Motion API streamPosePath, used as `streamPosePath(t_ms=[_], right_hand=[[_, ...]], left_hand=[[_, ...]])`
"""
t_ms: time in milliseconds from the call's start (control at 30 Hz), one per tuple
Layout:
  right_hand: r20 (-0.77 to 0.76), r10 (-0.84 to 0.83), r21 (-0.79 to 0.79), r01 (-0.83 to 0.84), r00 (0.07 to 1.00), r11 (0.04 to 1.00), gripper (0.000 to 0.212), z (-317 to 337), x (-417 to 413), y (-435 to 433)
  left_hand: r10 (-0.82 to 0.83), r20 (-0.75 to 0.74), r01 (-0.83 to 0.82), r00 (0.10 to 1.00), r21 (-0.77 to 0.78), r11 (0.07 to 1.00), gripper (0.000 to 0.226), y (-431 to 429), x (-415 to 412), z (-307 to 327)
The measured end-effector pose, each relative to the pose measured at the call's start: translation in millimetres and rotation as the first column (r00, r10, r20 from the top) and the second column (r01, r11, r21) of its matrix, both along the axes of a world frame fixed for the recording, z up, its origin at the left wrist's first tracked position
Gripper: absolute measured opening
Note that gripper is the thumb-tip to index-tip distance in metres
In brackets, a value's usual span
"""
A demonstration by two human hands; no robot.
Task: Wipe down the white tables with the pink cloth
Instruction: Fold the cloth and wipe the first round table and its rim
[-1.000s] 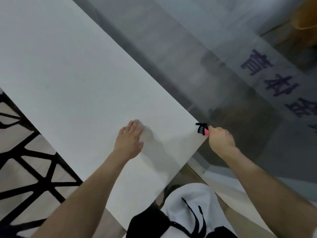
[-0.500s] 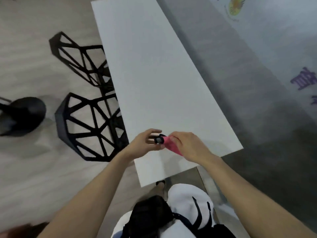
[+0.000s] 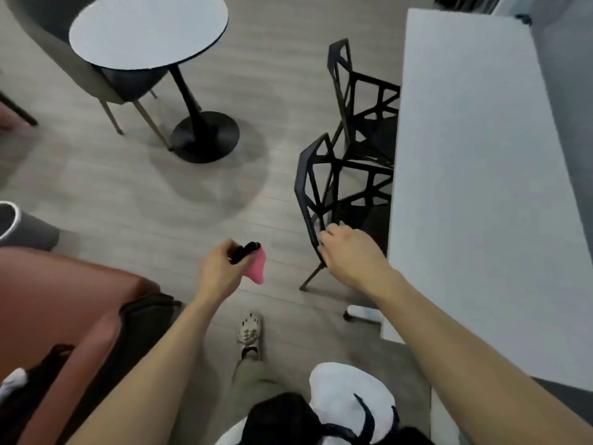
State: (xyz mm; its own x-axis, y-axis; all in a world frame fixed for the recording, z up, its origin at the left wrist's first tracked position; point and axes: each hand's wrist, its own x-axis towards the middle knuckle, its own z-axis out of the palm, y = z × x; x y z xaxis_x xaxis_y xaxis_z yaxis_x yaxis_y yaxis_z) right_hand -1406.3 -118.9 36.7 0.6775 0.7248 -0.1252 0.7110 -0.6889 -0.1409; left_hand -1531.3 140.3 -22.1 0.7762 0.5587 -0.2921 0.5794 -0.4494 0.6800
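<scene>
The pink cloth (image 3: 256, 268) is in the left hand (image 3: 221, 271), out over the grey floor (image 3: 144, 194) and well apart from both tables. It hangs as a small limp flap below the knuckles. The fingers are curled round its upper part along with a dark, stubby black piece (image 3: 245, 251) that sticks out at the top. The blur is too heavy for me to tell whether that piece is a clip, a band or something else. From the way the cloth droops, I'd judge it very light and soft, with no stiffness of its own. It should crumple into whatever shape the hand gives it and is in no danger of breaking. It seems unlikely to slip from a closed fist, though only a corner shows, so the hold looks bunched rather than spread. For wiping I'd think it best opened out and pressed flat under the palm and fingers, with the hard black piece kept off the tabletop. The right hand (image 3: 349, 252) is wrapped over the top edge of the black chair (image 3: 321, 187), which stands tucked against the long white table (image 3: 475, 187), and its fingers are hooked round the frame. The round white table (image 3: 147, 30) stands further off across the floor, with a dark padded seat (image 3: 96, 81) pushed under it.
</scene>
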Motion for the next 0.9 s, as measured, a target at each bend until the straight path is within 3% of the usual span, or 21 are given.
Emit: streamPosePath(t_ms=[233,533,900], right_hand=[[0.047,0.144,-0.115,-0.138,0.988,0.984,0.024,-18,13,182],[0.071,0.132,0.033,-0.135,0.989,0.99,0.024,22,51,382],[0.134,0.102,0.098,-0.116,0.986,0.988,0.022,5,218,607]], left_hand=[[-0.118,-0.071,0.132,0.99,0.225,0.965,0.051,185,-25,-9],[0.011,0.04,-0.022,0.999,0.295,0.955,0.055,378,15,43],[-0.034,0.043,0.017,0.998,0.356,0.934,0.021,579,185,35]])
